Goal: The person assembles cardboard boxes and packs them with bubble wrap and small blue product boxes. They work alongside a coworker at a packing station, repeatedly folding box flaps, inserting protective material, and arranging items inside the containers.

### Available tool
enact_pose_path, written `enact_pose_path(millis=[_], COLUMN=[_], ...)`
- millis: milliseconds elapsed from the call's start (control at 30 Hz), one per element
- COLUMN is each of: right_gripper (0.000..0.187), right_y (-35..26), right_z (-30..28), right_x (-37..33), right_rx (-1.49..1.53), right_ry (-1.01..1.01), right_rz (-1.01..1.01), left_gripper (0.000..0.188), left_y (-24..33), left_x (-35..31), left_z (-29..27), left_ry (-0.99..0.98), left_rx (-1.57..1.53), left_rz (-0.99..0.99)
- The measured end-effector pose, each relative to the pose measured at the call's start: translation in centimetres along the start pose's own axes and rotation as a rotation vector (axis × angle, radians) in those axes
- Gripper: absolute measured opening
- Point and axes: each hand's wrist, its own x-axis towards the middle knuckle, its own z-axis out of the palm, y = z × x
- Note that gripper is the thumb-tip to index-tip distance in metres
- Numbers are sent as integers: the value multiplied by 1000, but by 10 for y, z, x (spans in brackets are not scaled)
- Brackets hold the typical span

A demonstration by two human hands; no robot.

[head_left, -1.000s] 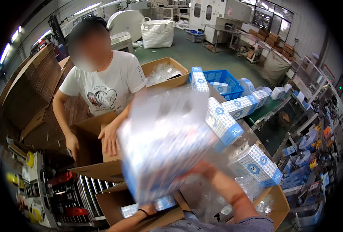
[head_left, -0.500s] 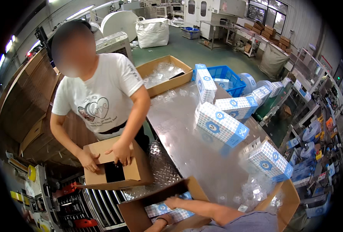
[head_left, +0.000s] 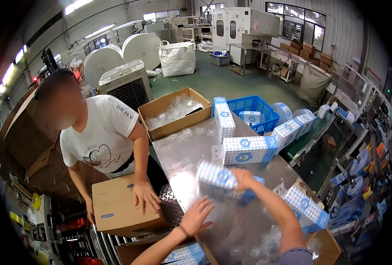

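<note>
Gleaming in patches, the metal worktop [head_left: 231,227] sits in a hall with a green floor [head_left: 200,86] and white machinery [head_left: 244,28]. A blue crate [head_left: 271,122] and a carton of clear plastic [head_left: 178,126] stand by its far end; a printed box [head_left: 249,150] lies just past the held pack [head_left: 216,179]. Half a second ago both hands were inside the open carton [head_left: 207,249]; now the right hand [head_left: 244,179] has its fingers closed on that pack, blurred over the worktop, and the left hand [head_left: 198,217] spreads empty fingers near it.

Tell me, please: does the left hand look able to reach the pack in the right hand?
Probably yes: the left hand is empty and open near the pack, with nothing visible between them. The right hand covers only the pack's right end.
</note>
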Motion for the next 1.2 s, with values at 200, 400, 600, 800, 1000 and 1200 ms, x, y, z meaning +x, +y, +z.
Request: enact_pose_path(millis=[200, 400, 600, 800, 1000, 1200], right_gripper=[75, 125, 131, 120, 110, 110], right_y=[44, 78, -17, -97, -81, -155], right_z=[-74, -78, -11, -24, -63, -128], right_x=[12, 76, 67, 7, -37, -106], right_rx=[247, -267, 96, -8, 518, 1519], right_ry=[-33, 55, -292, 59, 135, 404], right_rz=[-257, 152, 16, -48, 43, 131], left_gripper=[92, 89, 76, 91, 63, 62], left_y=[4, 38, 51, 57, 59, 67], left_x=[93, 63, -13, -151, -247, -329], left_z=[82, 16, -150, -144, -93, -3], left_ry=[-509, -401, 27, 401, 359, -307], left_rx=[223, 373, 43, -753, -449, 164], left_rz=[-177, 223, -157, -593, -753, -689])
